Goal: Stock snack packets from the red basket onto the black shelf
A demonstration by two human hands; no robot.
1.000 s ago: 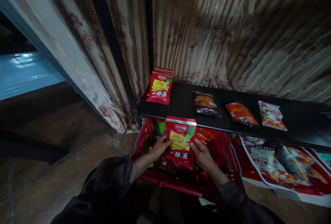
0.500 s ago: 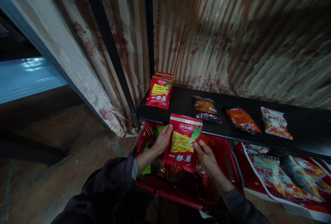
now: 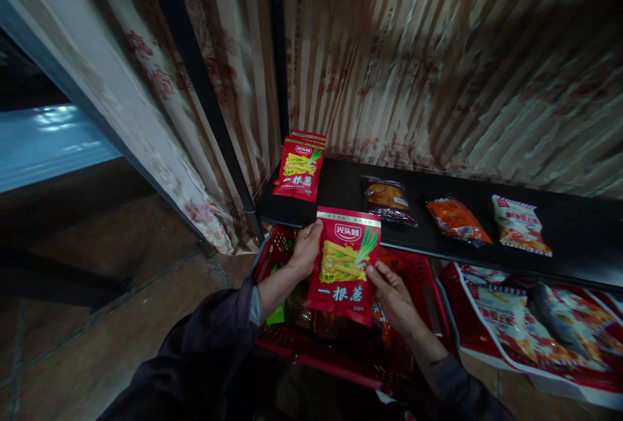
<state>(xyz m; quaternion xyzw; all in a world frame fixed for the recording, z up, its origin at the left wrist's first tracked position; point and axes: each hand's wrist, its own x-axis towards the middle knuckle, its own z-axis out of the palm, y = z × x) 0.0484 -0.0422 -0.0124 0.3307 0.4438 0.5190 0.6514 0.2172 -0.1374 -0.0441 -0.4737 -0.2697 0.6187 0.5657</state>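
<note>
Between my two hands is a red snack bag printed with yellow sticks and a green onion, its front turned up toward me. My left hand grips its upper left edge. On its right edge, lower down, my right hand pinches it with thumb and fingers. Below the bag stands a red plastic basket with several packaged snacks in it, partly hidden by the bag and my arms. Matching red bags lie overlapped at the left end of the black shelf.
Along the shelf lie a dark-edged bag of brown snacks, an orange packet and a white-and-red bag. A red box of similar bags is under the shelf at right. Black metal posts and patterned curtains border the shelf.
The held red bag has shifted slightly up and left and faces the camera a little more squarely. Both hands keep their grip; the shelf items lie as before.
</note>
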